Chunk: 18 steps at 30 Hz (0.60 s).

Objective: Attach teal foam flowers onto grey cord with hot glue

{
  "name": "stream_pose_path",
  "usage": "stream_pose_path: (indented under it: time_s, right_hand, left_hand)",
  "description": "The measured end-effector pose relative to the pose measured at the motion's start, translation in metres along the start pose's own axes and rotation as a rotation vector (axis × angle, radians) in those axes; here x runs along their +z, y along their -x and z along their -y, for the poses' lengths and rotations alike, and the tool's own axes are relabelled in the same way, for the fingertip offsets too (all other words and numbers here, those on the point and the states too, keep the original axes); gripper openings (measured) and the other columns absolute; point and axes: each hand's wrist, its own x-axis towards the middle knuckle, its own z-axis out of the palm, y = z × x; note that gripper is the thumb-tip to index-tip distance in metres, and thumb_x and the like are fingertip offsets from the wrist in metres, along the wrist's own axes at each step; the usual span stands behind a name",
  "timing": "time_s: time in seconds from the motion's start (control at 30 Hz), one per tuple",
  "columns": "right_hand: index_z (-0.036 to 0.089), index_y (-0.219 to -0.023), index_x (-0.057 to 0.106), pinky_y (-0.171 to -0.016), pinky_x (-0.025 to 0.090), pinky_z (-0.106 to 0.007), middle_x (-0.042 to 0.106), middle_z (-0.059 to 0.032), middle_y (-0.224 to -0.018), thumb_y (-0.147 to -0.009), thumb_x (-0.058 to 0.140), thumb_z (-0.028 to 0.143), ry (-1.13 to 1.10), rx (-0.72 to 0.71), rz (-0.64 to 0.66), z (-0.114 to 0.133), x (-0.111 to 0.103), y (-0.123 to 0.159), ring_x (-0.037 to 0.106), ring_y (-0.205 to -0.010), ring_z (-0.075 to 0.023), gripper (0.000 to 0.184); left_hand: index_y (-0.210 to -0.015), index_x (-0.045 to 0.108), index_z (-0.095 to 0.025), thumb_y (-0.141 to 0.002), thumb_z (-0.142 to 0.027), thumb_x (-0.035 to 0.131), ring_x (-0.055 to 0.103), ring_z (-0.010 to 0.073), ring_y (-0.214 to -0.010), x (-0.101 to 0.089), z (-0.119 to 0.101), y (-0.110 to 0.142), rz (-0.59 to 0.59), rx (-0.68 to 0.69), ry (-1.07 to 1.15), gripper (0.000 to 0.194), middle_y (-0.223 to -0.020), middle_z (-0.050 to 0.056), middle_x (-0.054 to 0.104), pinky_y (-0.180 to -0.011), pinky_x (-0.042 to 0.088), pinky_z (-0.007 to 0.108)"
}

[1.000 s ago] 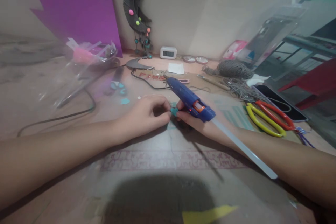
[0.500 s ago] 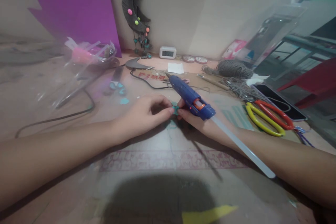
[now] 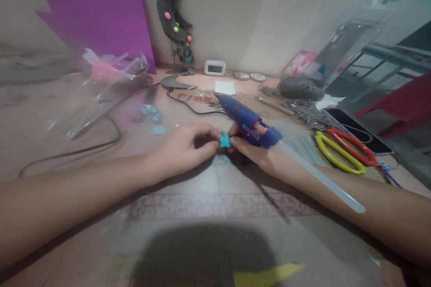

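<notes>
Between my hands is a small turquoise flower, its petals facing up toward me. Thumb and finger of my left hand pinch it from the left. My right hand pinches its right side and also carries a blue hot glue gun. The gun's nozzle points away and to the left, its small light glows, and a long clear glue stick juts from the back over my right forearm. The gun's grip and most of my right fingers are hidden.
Yellow-and-red-handled scissors, a phone and grey yarn lie to the right. Turquoise scraps and a black cord are at left. A white digital clock stands by the wall; a grey crescent lies nearby.
The turquoise flower has turned so its petals now show toward me. The glue gun has rolled slightly and shifted right with my right hand. My left hand has barely moved.
</notes>
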Motion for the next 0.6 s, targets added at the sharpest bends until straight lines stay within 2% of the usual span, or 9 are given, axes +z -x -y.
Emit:
stream_pose_path:
  time_s: [0.07, 0.23, 0.43, 0.6]
  right_hand:
    - [0.021, -0.090, 0.058, -0.068, 0.050, -0.027, 0.065, 0.0008, -0.079, -0.085, 0.061, 0.022, 0.000, 0.000, -0.022, -0.003, 0.001, 0.000, 0.062, -0.070, -0.0137, 0.006]
    - [0.021, -0.089, 0.058, -0.065, 0.049, -0.026, 0.064, 0.0020, -0.075, -0.086, 0.062, 0.025, -0.007, -0.002, 0.005, -0.009, 0.001, -0.001, 0.060, -0.066, -0.0128, 0.006]
    - [0.020, -0.088, 0.056, -0.066, 0.051, -0.027, 0.063, 0.0011, -0.074, -0.083, 0.064, 0.024, -0.091, 0.043, 0.066, 0.003, -0.001, -0.001, 0.061, -0.067, -0.0130, 0.011]
    - [0.020, -0.092, 0.056, -0.059, 0.050, -0.026, 0.063, 0.0017, -0.075, -0.084, 0.064, 0.026, -0.117, 0.057, 0.016, -0.003, 0.002, 0.000, 0.060, -0.062, -0.0119, 0.012]
  left_hand:
    - [-0.090, 0.068, -0.018, -0.085, -0.024, 0.055, 0.066, 0.0178, -0.083, 0.000, -0.002, 0.000, -0.010, -0.038, 0.017, 0.015, -0.091, 0.001, 0.073, -0.079, 0.051, 0.029]
    - [-0.092, 0.068, -0.019, -0.089, -0.042, 0.058, 0.066, 0.0178, -0.080, 0.001, 0.000, 0.001, -0.010, -0.055, 0.050, 0.025, -0.091, 0.002, 0.074, -0.076, 0.051, 0.029]
    - [-0.087, 0.065, -0.018, -0.090, -0.038, 0.058, 0.065, 0.0170, -0.077, 0.002, 0.005, 0.002, -0.037, -0.054, 0.058, 0.021, -0.085, 0.002, 0.072, -0.074, 0.051, 0.029]
    - [-0.087, 0.064, -0.018, -0.091, -0.042, 0.056, 0.065, 0.0175, -0.079, 0.001, 0.004, 0.002, -0.042, -0.070, 0.084, 0.026, -0.086, 0.003, 0.072, -0.073, 0.050, 0.029]
